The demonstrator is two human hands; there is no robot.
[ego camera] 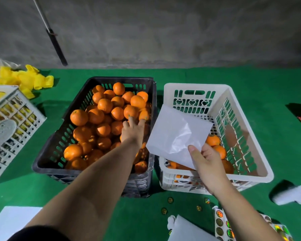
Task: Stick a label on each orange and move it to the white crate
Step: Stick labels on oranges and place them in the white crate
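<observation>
A black crate (49,150) full of unlabelled oranges (104,105) stands at the centre of the green table. My left hand (133,132) reaches into it, fingers straight, fingertips touching the oranges near the right wall. To the right stands the white crate (250,122) with a few oranges (214,140) in its bottom. My right hand (205,159) pinches a white backing sheet (175,134) above the white crate's near left corner. Sheets of round shiny labels (221,223) lie at the near edge.
A white basket (9,126) and yellow foam fruit nets (30,80) sit at the left. Loose round labels (170,200) lie on the green cloth by the crates. A crumpled white roll (288,195) lies at the right, white paper (12,221) at the near left.
</observation>
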